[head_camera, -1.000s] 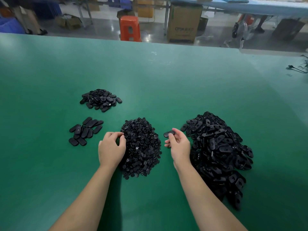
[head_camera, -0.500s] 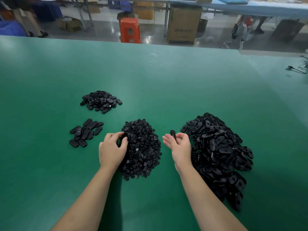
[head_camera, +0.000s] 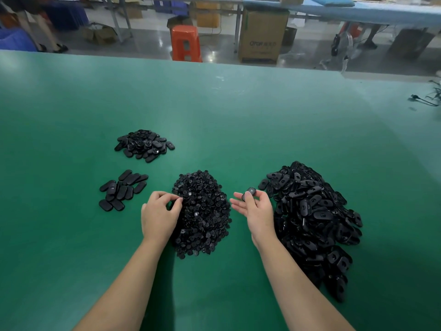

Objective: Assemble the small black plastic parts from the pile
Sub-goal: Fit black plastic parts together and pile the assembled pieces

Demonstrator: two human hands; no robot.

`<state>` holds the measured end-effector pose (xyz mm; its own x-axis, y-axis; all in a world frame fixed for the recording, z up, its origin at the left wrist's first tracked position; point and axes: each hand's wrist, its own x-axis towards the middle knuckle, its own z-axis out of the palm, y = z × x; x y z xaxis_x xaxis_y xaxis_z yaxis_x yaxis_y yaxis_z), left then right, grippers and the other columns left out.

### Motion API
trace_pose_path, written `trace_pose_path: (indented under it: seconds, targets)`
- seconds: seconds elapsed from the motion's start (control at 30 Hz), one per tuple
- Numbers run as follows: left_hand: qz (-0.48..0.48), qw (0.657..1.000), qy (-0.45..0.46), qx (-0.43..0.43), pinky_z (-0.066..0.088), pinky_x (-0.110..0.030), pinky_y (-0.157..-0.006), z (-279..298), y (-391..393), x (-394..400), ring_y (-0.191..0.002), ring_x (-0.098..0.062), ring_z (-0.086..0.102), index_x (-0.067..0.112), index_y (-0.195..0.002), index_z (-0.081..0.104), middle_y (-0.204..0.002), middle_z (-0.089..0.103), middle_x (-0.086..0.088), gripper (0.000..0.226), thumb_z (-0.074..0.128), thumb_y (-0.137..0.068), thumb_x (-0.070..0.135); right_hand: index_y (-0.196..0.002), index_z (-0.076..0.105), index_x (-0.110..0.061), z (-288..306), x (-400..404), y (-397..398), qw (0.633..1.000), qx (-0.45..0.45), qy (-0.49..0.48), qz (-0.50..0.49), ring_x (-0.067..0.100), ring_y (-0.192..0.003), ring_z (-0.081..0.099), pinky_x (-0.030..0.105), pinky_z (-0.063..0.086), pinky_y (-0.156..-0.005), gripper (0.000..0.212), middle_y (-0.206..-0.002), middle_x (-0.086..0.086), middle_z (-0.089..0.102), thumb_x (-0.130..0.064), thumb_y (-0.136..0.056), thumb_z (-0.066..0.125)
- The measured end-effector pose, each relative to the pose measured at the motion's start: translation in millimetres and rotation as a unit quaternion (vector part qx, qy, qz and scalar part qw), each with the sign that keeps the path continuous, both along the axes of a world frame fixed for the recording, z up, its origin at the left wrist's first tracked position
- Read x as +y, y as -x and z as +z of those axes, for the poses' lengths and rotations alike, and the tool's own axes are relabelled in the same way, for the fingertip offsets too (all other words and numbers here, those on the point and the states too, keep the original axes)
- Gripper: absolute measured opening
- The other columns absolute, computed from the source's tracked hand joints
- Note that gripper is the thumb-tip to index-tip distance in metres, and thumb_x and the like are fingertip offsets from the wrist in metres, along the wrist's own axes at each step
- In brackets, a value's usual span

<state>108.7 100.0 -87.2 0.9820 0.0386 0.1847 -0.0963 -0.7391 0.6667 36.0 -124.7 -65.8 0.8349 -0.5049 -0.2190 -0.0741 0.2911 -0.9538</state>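
Observation:
On the green table (head_camera: 238, 120) lie several heaps of black plastic parts. A middle pile of small round pieces (head_camera: 202, 213) sits between my hands. A large pile of oval shells (head_camera: 312, 218) lies to the right. My right hand (head_camera: 256, 211), palm turned up, pinches one oval black part (head_camera: 249, 193) between thumb and fingers. My left hand (head_camera: 161, 215) rests at the left edge of the middle pile, its fingertips curled into the small pieces; whether it holds one is hidden.
A flat group of oval parts (head_camera: 121, 191) lies left of my left hand, with a smaller heap (head_camera: 144, 145) behind it. Black cables (head_camera: 427, 99) trail on the table's far right. Beyond the far edge stand an orange stool (head_camera: 186, 43) and a cardboard box (head_camera: 262, 35).
My right hand has turned palm up and rotated the oval part it holds, shifting slightly toward the big pile. My left hand stays at the middle pile's edge.

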Motion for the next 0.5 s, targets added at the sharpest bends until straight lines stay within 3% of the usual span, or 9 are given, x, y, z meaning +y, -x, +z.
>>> trace_pose_path:
  seconds: [0.17, 0.33, 0.5]
  targets:
    - [-0.003, 1.000, 0.007, 0.000, 0.039, -0.038, -0.094, 2.2, 1.4, -1.2, -0.086, -0.008, 0.052, 0.029, -0.086, 0.074, -0.097, 0.057, 0.012, 0.011, 0.070, -0.091, 0.038, -0.126, 0.045, -0.019, 1.7, 0.3, 0.8, 1.000, -0.003, -0.003, 0.010, 0.023, -0.091, 0.076, 0.029, 0.061, -0.078, 0.020, -0.103, 0.009, 0.076, -0.014, -0.106, 0.047]
    - [-0.010, 1.000, 0.003, 0.006, 0.036, -0.035, -0.091, 2.9, 2.2, -0.6, -0.086, -0.007, 0.051, 0.033, -0.081, 0.070, -0.097, 0.056, 0.013, 0.009, 0.073, -0.089, 0.039, -0.112, 0.057, -0.010, 3.4, -1.2, 1.8, 0.999, 0.015, 0.020, 0.032, 0.023, -0.088, 0.076, 0.027, 0.061, -0.074, 0.014, -0.107, 0.011, 0.074, -0.013, -0.107, 0.044]
    - [-0.006, 1.000, 0.012, 0.004, 0.040, -0.041, -0.095, 0.5, 0.4, 0.9, -0.085, -0.008, 0.052, 0.028, -0.082, 0.072, -0.097, 0.058, 0.012, 0.012, 0.072, -0.091, 0.035, -0.106, 0.058, -0.008, 5.1, 0.2, 3.0, 0.999, 0.021, 0.014, 0.034, 0.027, -0.081, 0.076, 0.030, 0.060, -0.069, 0.014, -0.097, 0.005, 0.077, -0.016, -0.107, 0.046]
